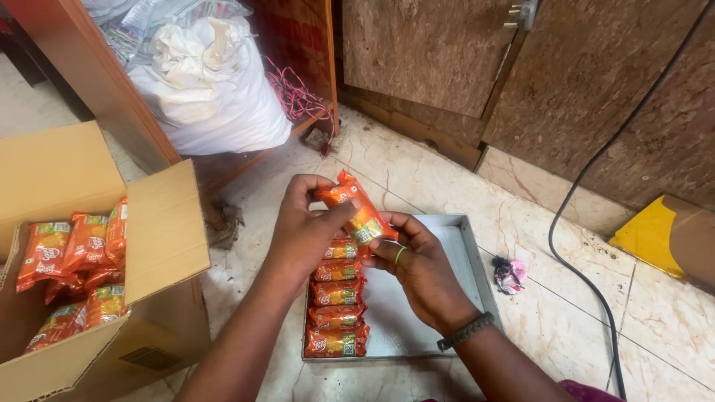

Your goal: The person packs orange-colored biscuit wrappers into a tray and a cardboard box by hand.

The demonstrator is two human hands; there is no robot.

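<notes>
My left hand (302, 227) and my right hand (421, 268) together hold one orange snack packet (356, 208) tilted above a grey metal tray (462, 253) on the floor. The left fingers pinch its upper end, the right fingers grip its lower end. Below the hands, a row of several orange packets (337, 316) lies along the tray's left side. My right wrist wears a dark braided band, and a green ring sits on one finger.
An open cardboard box (160, 231) holding more orange packets (74, 257) stands at the left. A white sack (216, 89) leans behind it. A black cable (573, 201) runs across the marble floor at right, near a small pink scrap (510, 274) and a yellow board (652, 234).
</notes>
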